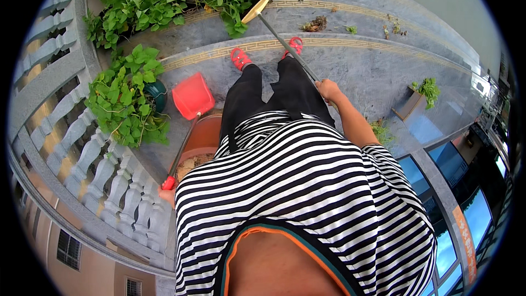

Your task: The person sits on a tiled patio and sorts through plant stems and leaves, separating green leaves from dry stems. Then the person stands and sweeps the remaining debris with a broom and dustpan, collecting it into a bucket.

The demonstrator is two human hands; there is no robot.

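My left hand (167, 195) is closed round the red grip of a long-handled dustpan (193, 96). Its red pan hangs low beside a large terracotta pot (204, 138), left of my legs. On the right, my right hand (329, 91) grips the grey pole of a broom (256, 10). The pole slants away past my red sandals to a tan broom head, which is beside the leafy plants on the steps. A clump of dry brown leaves (315, 23) lies on a step to the right of the broom head. Smaller scraps (395, 26) are scattered farther right.
Grey stone steps (350, 60) with gold-patterned edges curve across ahead. Bushy green potted plants (127, 96) crowd the left, in front of a stone balustrade (104, 178). A planter box (410, 104) stands at the right, near glass doors (435, 225).
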